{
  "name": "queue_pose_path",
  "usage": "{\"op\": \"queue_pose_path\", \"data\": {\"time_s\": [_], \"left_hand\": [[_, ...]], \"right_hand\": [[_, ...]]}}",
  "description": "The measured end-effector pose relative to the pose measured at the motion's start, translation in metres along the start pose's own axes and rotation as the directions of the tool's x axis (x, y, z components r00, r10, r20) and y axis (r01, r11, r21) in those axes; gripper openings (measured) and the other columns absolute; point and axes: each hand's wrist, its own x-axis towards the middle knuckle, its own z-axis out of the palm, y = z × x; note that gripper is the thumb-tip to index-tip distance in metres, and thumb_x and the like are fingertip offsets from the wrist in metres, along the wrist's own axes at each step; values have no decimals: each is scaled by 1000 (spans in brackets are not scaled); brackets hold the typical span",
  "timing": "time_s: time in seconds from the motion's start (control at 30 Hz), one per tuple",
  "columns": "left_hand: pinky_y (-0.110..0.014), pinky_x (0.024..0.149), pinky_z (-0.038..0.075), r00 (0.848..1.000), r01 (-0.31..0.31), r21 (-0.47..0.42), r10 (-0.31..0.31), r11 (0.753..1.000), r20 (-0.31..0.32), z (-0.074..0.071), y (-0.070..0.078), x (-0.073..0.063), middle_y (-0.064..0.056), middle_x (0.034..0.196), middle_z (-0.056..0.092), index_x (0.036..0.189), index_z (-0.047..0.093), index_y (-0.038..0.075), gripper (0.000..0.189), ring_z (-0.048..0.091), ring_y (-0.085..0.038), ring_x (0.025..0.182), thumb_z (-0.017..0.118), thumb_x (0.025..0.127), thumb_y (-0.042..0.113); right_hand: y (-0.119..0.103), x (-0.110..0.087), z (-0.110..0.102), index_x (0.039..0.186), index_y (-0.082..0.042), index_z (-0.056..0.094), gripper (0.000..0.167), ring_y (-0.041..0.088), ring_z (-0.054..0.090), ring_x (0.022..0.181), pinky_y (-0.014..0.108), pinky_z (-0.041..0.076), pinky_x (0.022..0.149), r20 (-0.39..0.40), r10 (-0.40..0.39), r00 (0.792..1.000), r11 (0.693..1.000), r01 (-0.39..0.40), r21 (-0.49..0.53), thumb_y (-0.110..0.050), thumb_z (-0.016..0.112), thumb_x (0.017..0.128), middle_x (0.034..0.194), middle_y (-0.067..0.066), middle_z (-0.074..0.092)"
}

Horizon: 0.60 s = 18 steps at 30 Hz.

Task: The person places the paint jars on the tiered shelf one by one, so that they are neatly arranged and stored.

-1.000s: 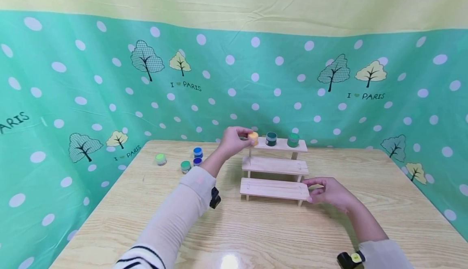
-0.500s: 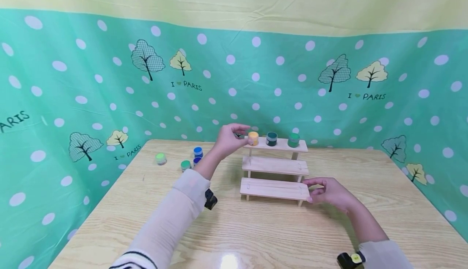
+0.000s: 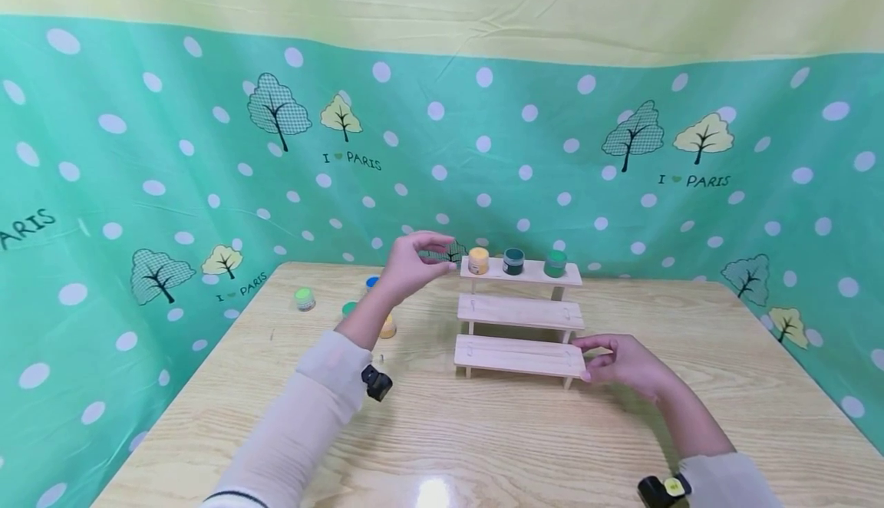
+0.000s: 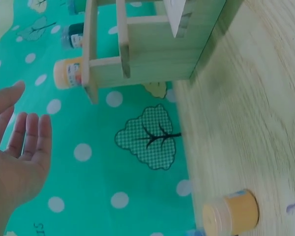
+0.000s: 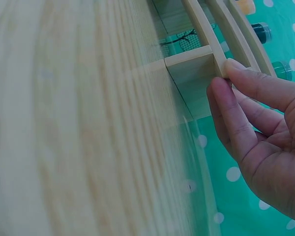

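A three-step wooden shelf (image 3: 519, 311) stands on the table. On its top step sit an orange paint jar (image 3: 478, 261), a dark green paint jar (image 3: 513, 262) and a green paint jar (image 3: 555, 264) in a row. My left hand (image 3: 413, 264) is in the air just left of the orange jar, thumb and fingers apart and holding nothing. In the left wrist view, a gap shows between those fingers (image 4: 32, 135) and the jar. My right hand (image 3: 621, 366) pinches the right end of the lowest step between thumb and fingers, as the right wrist view shows.
Left on the table are a light green jar (image 3: 305, 298), a green jar (image 3: 349, 309), a blue jar (image 3: 372, 282) and another orange jar (image 3: 388, 327), some partly hidden by my left arm. A polka-dot cloth (image 3: 442, 147) hangs behind the table.
My left hand has let go of the orange jar on the top step and drawn back to the left. The second orange jar has come into sight beside my forearm. My right hand stays put.
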Motion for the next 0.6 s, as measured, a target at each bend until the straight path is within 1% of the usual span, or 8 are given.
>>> {"op": "queue_pose_path", "data": {"time_s": [0.1,0.17,0.23,0.37,0.47,0.57,0.6], "left_hand": [[-31,89,54,1000,18,12,-18,1000,13,-8,2,-5,-4,118,64,116,70,9,36,60,-28,111,78,82,6],[-32,89,54,999,20,27,-21,999,31,-12,3,-8,-4,118,64,117,69,10,37,60,-27,110,79,82,7],[-32,89,55,998,19,44,-21,999,52,-17,5,-11,-5,119,63,118,69,10,37,60,-25,110,79,82,7],[-34,88,55,997,12,58,-17,998,78,-26,5,-18,-10,122,62,119,69,9,38,59,-29,112,79,82,6],[-34,88,55,996,14,60,-19,998,84,-33,3,-22,-10,123,61,119,69,9,39,60,-29,111,79,81,6],[-34,88,55,996,12,62,-17,998,86,-40,1,-26,-8,123,61,120,69,9,40,60,-27,110,80,81,9],[-35,89,55,996,17,62,-22,998,87,-42,5,-29,-9,124,61,120,69,8,40,60,-29,112,80,81,8]], "right_hand": [[0,0,0,132,10,52,63,25,67,87,32,56,75,0,1,1000,1000,-1,0,0,80,77,117,21,62],[-1,0,0,132,10,53,62,25,67,87,32,56,75,-3,3,1000,1000,-3,0,0,80,77,118,21,61],[-1,0,0,132,10,53,62,25,67,87,31,56,75,-3,5,1000,1000,-5,0,0,80,77,118,21,61],[-1,0,0,132,10,53,62,25,67,87,31,56,75,-2,4,1000,1000,-4,5,1,80,77,119,21,61],[-1,0,0,132,10,53,62,25,67,87,31,56,75,-1,4,1000,1000,-4,8,1,79,77,119,22,60],[-1,1,0,132,10,53,62,25,67,87,31,56,75,0,5,1000,1000,-5,9,1,80,77,120,22,60],[-1,1,0,132,10,53,62,25,67,87,31,56,75,0,5,1000,1000,-5,9,0,80,77,120,22,60]]}}
